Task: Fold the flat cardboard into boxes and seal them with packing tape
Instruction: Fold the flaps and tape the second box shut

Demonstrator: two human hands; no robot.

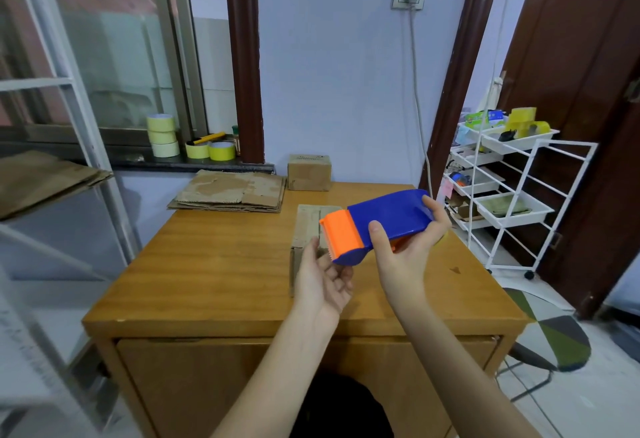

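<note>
While the right hand (pixel 403 247) gripped the blue and orange tape dispenser (pixel 377 224) above the wooden table (pixel 214 264), the left hand (pixel 323 278) hovered palm-up with loosely curled fingers just beneath its orange end, holding nothing. A folded cardboard box (pixel 308 230) sat under them; flat cardboard (pixel 230 192) lay stacked at the far edge beside a small sealed box (pixel 309 173).

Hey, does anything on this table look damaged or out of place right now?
The top sheet of the flat cardboard stack at the table's far left looks worn, its surface torn in pale patches. The stack overhangs the table's edge. Nothing looks spilled.
</note>
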